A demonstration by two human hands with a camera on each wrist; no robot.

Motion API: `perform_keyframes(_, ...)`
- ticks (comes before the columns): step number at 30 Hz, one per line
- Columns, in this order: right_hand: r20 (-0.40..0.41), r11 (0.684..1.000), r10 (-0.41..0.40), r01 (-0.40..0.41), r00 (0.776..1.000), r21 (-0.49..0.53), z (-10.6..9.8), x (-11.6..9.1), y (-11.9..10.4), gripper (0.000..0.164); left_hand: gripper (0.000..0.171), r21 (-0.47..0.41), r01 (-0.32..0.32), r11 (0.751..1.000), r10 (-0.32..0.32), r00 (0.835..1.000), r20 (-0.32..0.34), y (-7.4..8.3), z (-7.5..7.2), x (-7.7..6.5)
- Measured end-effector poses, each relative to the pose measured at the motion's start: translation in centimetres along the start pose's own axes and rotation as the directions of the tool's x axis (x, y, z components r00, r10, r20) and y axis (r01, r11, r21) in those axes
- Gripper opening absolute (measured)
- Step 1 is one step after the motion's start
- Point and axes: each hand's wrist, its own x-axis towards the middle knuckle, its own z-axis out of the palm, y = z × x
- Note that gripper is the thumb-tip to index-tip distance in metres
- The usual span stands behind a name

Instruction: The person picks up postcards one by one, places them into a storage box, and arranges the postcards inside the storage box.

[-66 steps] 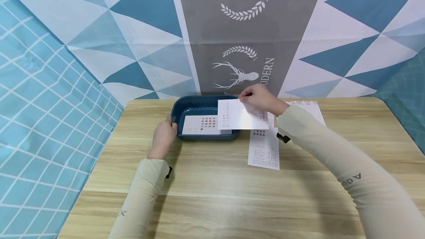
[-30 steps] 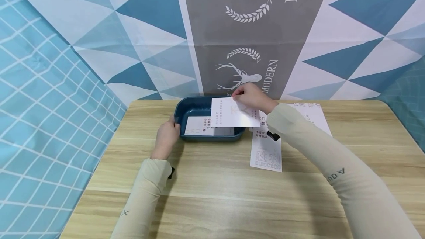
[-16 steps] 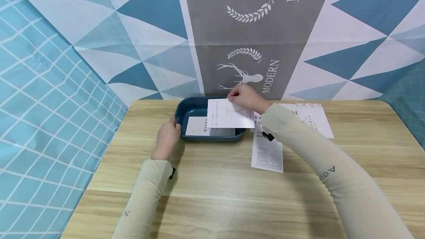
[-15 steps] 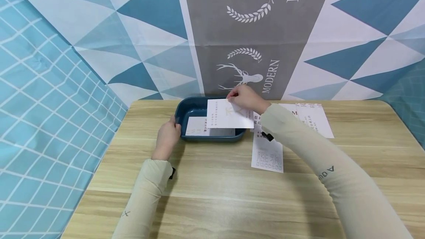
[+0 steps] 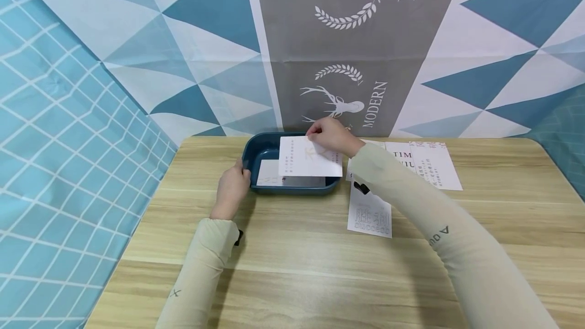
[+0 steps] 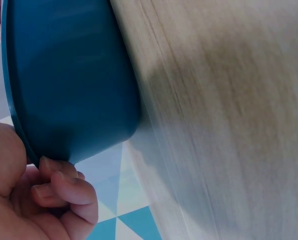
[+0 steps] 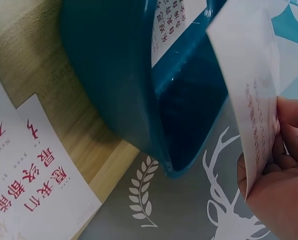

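My right hand (image 5: 332, 135) pinches a white printed card (image 5: 299, 159) by its far edge, holding it above the dark blue tray (image 5: 292, 191). The right wrist view shows thumb and curled fingers on either side of this card (image 7: 251, 85), raised over the tray opening. With my left hand (image 5: 231, 191) I grip the left end of the tray; in the left wrist view the thumb and curled fingers (image 6: 71, 192) close on its rim. Inside the tray lies another white card (image 5: 269, 173), partly covered from above by the held one.
Right of the tray, a white card marked "success" (image 5: 369, 216) lies on the wooden table (image 5: 292, 268). More printed cards (image 5: 441, 169) overlap behind my right forearm, which hides part of them. A patterned cloth wall (image 5: 338, 39) rises directly behind the table.
My right hand has moved left with the pinched card, further over the tray, uncovering more of the cards at right. The left hand keeps its grip on the tray's end.
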Motion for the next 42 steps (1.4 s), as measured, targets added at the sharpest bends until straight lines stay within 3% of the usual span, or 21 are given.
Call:
perform_keyframes(21,0.021,0.999,0.044,-0.044,0.999,0.018,2.6,1.0,-0.7,0.021,0.050,-0.010,0.010,1.000,-0.010,1.000,0.026,-0.2,-0.1,0.2)
perform_keyframes(30,0.026,1.000,0.022,-0.022,0.999,0.014,3.4,1.2,-0.8,0.021,0.049,-0.019,-0.004,1.000,0.004,1.000,-0.002,-0.1,0.1,0.3)
perform_keyframes(42,0.042,1.000,-0.022,0.021,0.999,0.021,5.1,1.4,-0.2,0.021,0.050,-0.017,0.011,1.000,-0.011,1.000,0.022,-0.3,0.1,0.3)
